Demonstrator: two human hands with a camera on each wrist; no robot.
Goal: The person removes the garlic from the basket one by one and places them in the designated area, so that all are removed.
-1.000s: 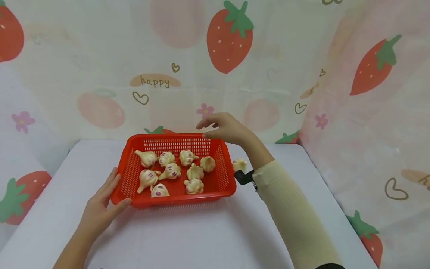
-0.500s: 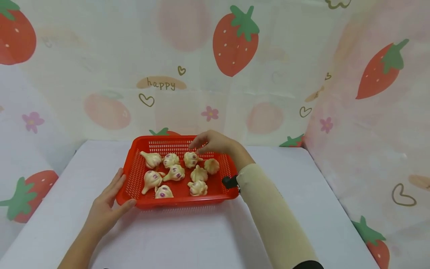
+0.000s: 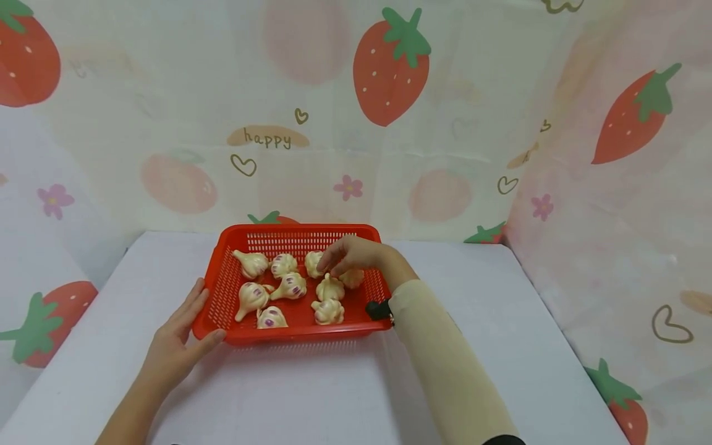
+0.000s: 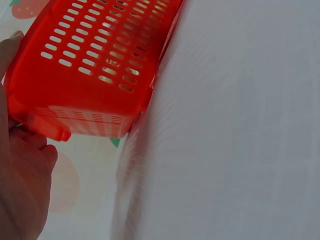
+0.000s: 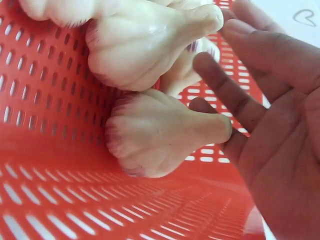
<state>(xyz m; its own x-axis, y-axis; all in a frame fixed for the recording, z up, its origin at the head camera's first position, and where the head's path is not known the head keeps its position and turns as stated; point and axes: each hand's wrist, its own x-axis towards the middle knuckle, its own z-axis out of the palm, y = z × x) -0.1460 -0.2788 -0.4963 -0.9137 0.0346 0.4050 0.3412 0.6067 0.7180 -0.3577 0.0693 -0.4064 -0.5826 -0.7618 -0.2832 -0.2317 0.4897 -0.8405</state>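
My left hand (image 3: 177,346) grips the left front corner of the red plastic basket (image 3: 300,331), thumb on the rim and fingers along the side. In the left wrist view, fingers (image 4: 35,142) bend at the basket's rim. My right hand (image 3: 356,254) reaches down inside the basket's right part, fingers slightly bent over the garlic bulbs. Its fingertips are right at the stem of one garlic bulb (image 5: 145,45) in the right wrist view; another garlic bulb (image 5: 155,132) lies below, its stem near the palm. Several more bulbs, such as this purple-marked garlic bulb (image 3: 253,298), lie to the left.
The basket stands on a white-covered table (image 3: 300,395). A strawberry-printed curtain (image 3: 473,123) closes off the back and sides. A black wrist camera (image 3: 379,309) on the right sleeve hangs near the basket's right rim.
My right hand has come down from above the basket's back right rim into the basket among the garlic bulbs. A bulb seen right of the basket is no longer visible. Left hand keeps its place.
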